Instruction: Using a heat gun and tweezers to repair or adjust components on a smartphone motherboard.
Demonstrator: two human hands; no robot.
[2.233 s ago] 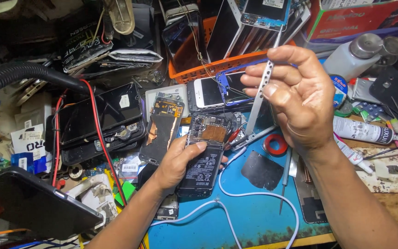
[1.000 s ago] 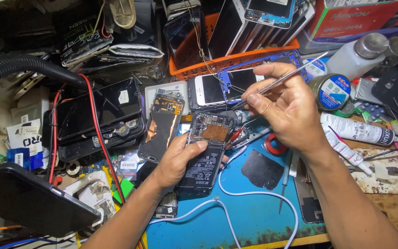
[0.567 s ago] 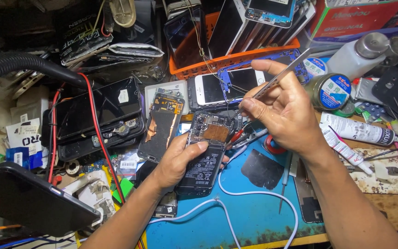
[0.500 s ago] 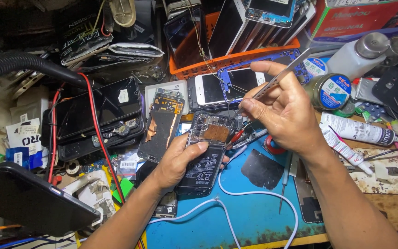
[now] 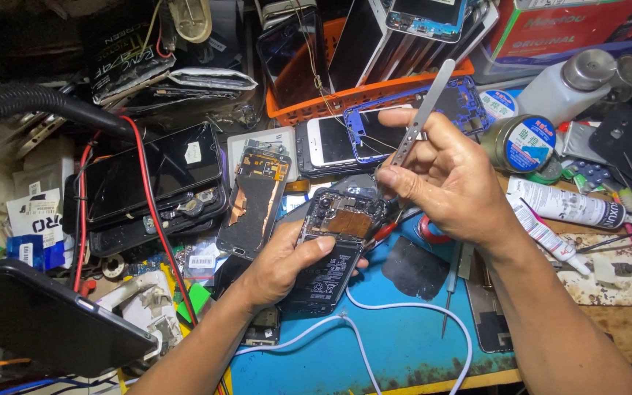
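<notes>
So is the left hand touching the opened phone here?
Touching. The head view shows the left hand wrapped around the opened phone, thumb lying across its battery and fingers under its left edge, with no gap.

A phone repair workbench: a blue work mat [image 5: 404, 344] crowded with opened phones [image 5: 334, 249], an orange basket [image 5: 345, 99] of spare screens, glue tubes [image 5: 568, 208], cables [image 5: 151, 212] and a solder tin [image 5: 524, 143]

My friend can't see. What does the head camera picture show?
A person's left hand holds an opened phone with its back off, while the right hand pinches metal tweezers with the tips down at the phone's top end. All around lies a crowded blue mat with other phones, white cables and an orange basket.
</notes>
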